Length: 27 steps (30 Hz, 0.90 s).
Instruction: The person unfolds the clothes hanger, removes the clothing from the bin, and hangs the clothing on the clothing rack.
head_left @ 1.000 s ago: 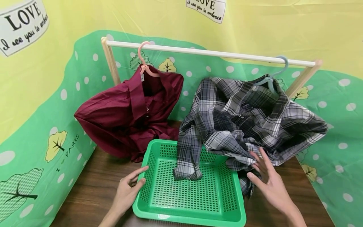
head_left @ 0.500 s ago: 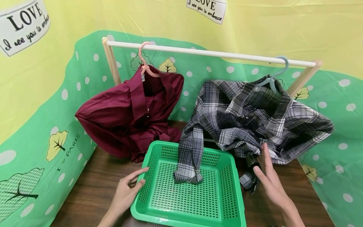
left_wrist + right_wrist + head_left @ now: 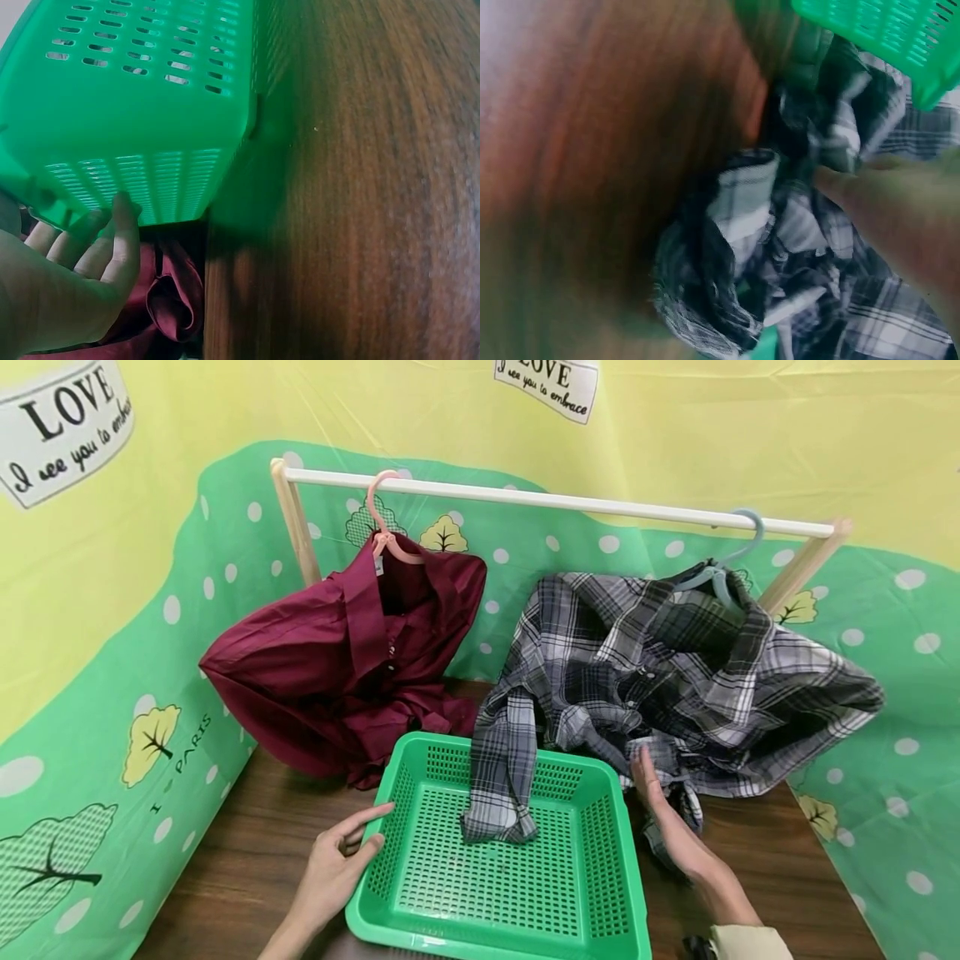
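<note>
In the head view my left hand (image 3: 333,864) holds the left rim of a green plastic basket (image 3: 375,893), its thumb and index finger over the edge. In the left wrist view, its other fingers (image 3: 126,240) lie against the basket's outer wall. My right hand (image 3: 675,831) is edge-on to the right of the basket, fingers straight and touching the lower folds of a grey plaid shirt (image 3: 570,635). That shirt hangs from a blue hanger (image 3: 750,539), and one sleeve (image 3: 504,760) drops into the basket. Blur softens the right hand in its wrist view.
A white rail (image 3: 525,496) on wooden posts spans the back. On its left side a maroon shirt (image 3: 322,652) hangs from a pink hanger (image 3: 375,510), its hem bunched on the brown wooden table (image 3: 217,860). Patterned cloth walls (image 3: 90,677) stand around it.
My right hand has moved left towards the basket, turning edge-on, and the plaid shirt's lower folds shift left with it. The left hand stays on the basket, which shifted slightly earlier.
</note>
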{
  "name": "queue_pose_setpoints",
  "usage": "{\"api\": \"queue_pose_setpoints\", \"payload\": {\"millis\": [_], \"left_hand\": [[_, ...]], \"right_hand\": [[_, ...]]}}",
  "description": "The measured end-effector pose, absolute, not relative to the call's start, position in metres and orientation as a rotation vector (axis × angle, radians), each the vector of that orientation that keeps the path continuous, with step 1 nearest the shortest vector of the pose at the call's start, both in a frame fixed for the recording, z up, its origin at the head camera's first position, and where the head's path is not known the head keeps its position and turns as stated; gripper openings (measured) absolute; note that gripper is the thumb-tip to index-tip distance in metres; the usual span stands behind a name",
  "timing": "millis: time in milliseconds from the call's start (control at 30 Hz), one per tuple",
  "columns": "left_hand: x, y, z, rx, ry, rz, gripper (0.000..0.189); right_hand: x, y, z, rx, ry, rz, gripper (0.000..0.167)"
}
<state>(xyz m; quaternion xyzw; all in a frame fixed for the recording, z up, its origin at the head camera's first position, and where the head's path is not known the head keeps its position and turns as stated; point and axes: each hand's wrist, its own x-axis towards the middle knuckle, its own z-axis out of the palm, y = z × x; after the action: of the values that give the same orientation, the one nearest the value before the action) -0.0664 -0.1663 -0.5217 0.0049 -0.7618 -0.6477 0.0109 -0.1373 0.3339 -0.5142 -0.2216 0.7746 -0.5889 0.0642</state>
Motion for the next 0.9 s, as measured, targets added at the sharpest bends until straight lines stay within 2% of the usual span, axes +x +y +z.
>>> {"api": "queue_pose_setpoints", "payload": {"millis": [67, 100, 300, 600, 700, 900], "left_hand": [[-0.067, -0.166, -0.522, 0.024, -2.381, -2.018, 0.039], [-0.066, -0.166, -0.522, 0.028, -2.383, -2.016, 0.039], [-0.067, -0.166, -0.521, 0.032, -2.386, -2.011, 0.039], [-0.067, -0.164, -0.522, 0.017, -2.37, -1.987, 0.039], [-0.067, -0.164, -0.523, 0.03, -2.359, -1.99, 0.039], [-0.067, -0.164, -0.524, 0.03, -2.363, -1.974, 0.039]], "right_hand": [[-0.138, 0.334, -0.516, -0.592, 2.348, -1.739, 0.063], [-0.131, 0.332, -0.51, -0.448, 2.36, -1.679, 0.064], [-0.121, 0.332, -0.501, -0.407, 2.743, -1.445, 0.063], [-0.1, 0.318, -0.472, -0.265, 3.361, -1.177, 0.043], [-0.091, 0.304, -0.457, -0.297, 3.359, -1.298, 0.038], [-0.082, 0.281, -0.438, -0.438, 3.226, -1.458, 0.042]]}}
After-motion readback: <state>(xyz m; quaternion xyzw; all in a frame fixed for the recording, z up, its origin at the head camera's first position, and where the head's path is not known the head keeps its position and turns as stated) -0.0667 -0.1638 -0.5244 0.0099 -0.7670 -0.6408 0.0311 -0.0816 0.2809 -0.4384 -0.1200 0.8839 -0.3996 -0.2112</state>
